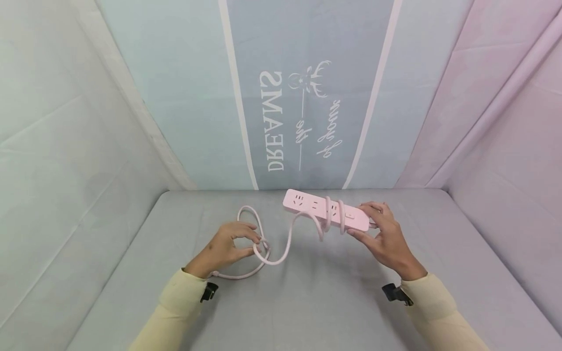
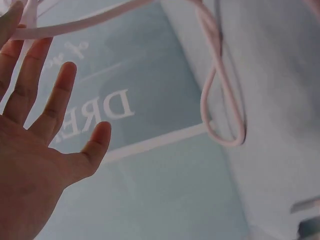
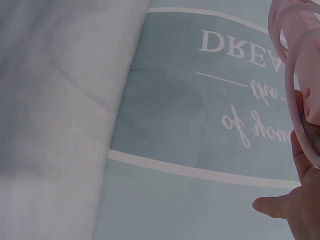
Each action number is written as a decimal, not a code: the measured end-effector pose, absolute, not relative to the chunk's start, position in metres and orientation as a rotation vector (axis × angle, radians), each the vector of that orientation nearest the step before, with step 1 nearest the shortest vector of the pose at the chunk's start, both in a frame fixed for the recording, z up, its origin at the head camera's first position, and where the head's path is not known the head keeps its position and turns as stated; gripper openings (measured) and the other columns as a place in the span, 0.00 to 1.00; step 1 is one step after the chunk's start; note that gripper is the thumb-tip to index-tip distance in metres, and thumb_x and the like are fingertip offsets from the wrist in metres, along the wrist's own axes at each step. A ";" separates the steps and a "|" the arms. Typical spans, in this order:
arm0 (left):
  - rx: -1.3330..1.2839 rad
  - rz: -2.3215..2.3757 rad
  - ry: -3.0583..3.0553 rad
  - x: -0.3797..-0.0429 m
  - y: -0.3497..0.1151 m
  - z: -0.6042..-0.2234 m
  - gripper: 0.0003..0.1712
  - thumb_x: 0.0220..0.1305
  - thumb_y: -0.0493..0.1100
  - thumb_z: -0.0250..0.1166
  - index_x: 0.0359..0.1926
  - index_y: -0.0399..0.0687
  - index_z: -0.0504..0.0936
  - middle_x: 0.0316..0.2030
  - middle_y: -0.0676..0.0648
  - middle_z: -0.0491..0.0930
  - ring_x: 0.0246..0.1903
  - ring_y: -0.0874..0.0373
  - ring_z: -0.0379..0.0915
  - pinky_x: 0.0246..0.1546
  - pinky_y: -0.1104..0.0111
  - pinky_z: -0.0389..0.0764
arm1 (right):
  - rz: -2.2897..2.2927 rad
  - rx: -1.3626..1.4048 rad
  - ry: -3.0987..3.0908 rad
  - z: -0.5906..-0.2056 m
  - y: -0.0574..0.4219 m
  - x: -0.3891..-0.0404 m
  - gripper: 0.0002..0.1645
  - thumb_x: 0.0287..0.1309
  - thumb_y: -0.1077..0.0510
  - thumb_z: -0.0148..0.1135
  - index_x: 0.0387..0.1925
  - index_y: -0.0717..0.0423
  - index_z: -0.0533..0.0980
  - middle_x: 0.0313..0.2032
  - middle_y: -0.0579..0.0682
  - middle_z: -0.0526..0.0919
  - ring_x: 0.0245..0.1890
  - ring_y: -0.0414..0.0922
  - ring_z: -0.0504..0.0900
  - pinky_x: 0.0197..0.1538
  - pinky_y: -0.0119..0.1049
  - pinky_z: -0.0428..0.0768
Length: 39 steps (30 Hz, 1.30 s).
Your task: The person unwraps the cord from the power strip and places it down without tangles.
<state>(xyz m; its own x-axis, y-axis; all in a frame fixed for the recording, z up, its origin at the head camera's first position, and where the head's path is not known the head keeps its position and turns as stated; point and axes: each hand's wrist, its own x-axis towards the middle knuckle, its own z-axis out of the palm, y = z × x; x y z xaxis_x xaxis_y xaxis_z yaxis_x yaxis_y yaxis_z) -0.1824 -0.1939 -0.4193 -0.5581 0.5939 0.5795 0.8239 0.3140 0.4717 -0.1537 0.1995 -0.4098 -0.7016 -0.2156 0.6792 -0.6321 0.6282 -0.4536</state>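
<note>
A pink power strip (image 1: 360,220) is held above the grey surface by my right hand (image 1: 388,240), which grips its right end between thumb and fingers. Two turns of its pink cord (image 1: 272,263) wrap the strip's body near the switch. From there the cord hangs in a curve to my left hand (image 1: 229,242), whose thumb and forefinger pinch it; the other fingers spread apart in the left wrist view. A loose cord loop (image 2: 243,120) dangles past that hand. In the right wrist view only part of the strip (image 3: 309,75) shows, at the right edge.
Grey cloth covers the work surface (image 1: 307,312). Behind it stands a blue-grey fabric panel (image 1: 360,44) with white mirrored lettering. Pale fabric walls rise at the left (image 1: 57,146) and right (image 1: 518,161). Black bands (image 1: 210,291) sit at both sleeve cuffs.
</note>
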 end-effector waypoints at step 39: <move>-1.326 -0.297 -2.116 -0.156 -0.107 -0.341 0.18 0.56 0.47 0.77 0.49 0.58 0.87 0.46 0.58 0.84 0.48 0.56 0.73 0.38 0.61 0.66 | 0.934 0.652 -2.313 -0.397 0.197 -0.151 0.35 0.41 0.69 0.79 0.56 0.61 0.77 0.53 0.56 0.78 0.54 0.46 0.69 0.45 0.31 0.76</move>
